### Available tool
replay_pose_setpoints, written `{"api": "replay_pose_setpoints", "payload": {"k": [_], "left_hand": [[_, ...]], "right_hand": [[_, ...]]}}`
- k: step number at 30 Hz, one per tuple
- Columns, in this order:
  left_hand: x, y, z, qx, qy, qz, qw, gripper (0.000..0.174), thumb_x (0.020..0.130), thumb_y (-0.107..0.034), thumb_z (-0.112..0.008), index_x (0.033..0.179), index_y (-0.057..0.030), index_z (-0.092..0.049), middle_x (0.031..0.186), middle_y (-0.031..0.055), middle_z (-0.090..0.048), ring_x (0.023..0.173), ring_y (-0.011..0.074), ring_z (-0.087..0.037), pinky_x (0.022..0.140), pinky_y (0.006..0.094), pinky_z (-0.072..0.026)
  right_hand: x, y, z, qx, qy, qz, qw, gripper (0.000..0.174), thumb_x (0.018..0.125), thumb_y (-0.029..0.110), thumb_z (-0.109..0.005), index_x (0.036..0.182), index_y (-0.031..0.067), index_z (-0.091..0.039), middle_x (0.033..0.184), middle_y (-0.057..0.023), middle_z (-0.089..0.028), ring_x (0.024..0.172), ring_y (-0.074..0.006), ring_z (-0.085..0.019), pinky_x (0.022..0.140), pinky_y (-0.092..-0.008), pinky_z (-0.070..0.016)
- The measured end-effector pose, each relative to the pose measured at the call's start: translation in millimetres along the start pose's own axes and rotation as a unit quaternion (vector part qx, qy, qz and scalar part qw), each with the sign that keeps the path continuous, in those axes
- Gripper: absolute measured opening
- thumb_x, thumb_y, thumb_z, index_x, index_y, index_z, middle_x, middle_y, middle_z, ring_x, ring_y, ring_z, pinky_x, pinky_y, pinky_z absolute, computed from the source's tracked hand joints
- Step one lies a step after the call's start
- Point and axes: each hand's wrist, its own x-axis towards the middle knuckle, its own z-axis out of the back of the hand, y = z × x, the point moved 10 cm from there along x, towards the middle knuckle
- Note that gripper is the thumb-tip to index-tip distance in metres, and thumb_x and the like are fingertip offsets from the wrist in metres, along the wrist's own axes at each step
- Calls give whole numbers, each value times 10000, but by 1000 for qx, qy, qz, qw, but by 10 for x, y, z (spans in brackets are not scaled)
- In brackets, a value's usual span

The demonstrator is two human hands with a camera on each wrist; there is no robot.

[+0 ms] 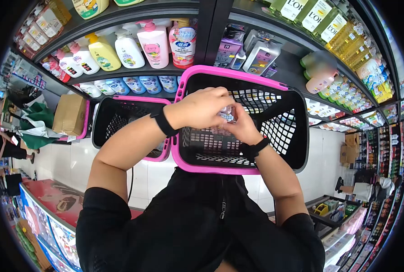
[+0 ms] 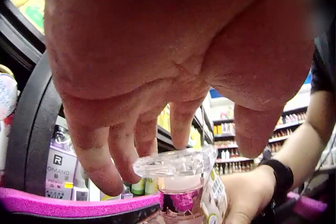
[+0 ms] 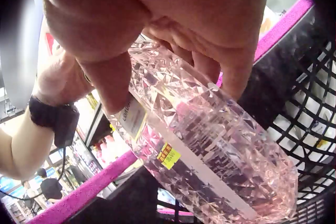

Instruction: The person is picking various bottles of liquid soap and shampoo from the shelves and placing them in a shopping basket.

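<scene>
My right hand (image 1: pixel 246 126) grips a clear pink bottle (image 3: pixel 215 134) with a faceted surface, thumb and fingers on opposite sides near its upper end. A white label strip and a yellow price sticker (image 3: pixel 169 155) show on its side. Over the bottle's top hangs my left hand (image 1: pixel 201 109), fingers extended downward, a fingertip right at the clear cap (image 2: pixel 176 163), the thumb apart from it in the left wrist view. Both hands are above a large black basket with a pink rim (image 1: pixel 238 75); they cover much of the bottle in the head view.
A second black basket (image 1: pixel 129 102) with pink trim stands to the left, a cardboard box (image 1: pixel 69 115) beyond it. Shelves ahead carry pump bottles (image 1: pixel 154 45) and purple-packed products (image 1: pixel 261 56). A display case (image 1: pixel 52 199) is at the lower left.
</scene>
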Motion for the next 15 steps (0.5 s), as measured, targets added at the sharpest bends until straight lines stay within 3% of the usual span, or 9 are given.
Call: {"api": "replay_pose_setpoints", "payload": {"k": [3,6,10,11,15], "left_hand": [[73,244,-175,16,35,19,999,465,780,-185,-754,1210,-73,-618,1078,143,-615,1027,377,-616,909,472,-504],[159,361,-305,33,93,31,995,454,774,-187,-747,1195,-77,-619,1067,151,-628,1036,379,-624,901,469,-511],[327,641,-764,73,152,40,985,436,768,-183,-737,1176,-85,-620,1069,170,-634,1037,381,-637,884,467,-526],[353,803,-982,87,162,42,982,435,768,-184,-736,1177,-87,-620,1074,174,-634,1037,381,-641,881,470,-529],[396,1143,-1573,152,245,112,951,422,789,-206,-762,1179,-101,-640,1121,181,-647,1032,374,-675,864,468,-555]], "right_hand": [[115,-58,-53,-29,6,29,999,633,837,-36,-777,1347,-43,-401,1252,-148,-601,1175,-210,-599,982,-370,-515],[147,-150,-28,7,16,6,1000,645,825,-55,-776,1348,-44,-399,1251,-144,-602,1191,-200,-590,992,-367,-508],[115,-400,265,-207,-26,-7,978,640,831,76,-777,1353,-37,-424,1281,-194,-604,1200,-289,-612,1024,-390,-484],[53,-354,345,-197,-35,-12,980,674,830,142,-779,1385,-16,-429,1293,-218,-597,1197,-335,-612,1030,-397,-481],[-406,-194,591,-157,-50,-49,985,647,874,134,-760,1423,28,-434,1253,-187,-611,1052,-241,-650,904,-377,-548]]}}
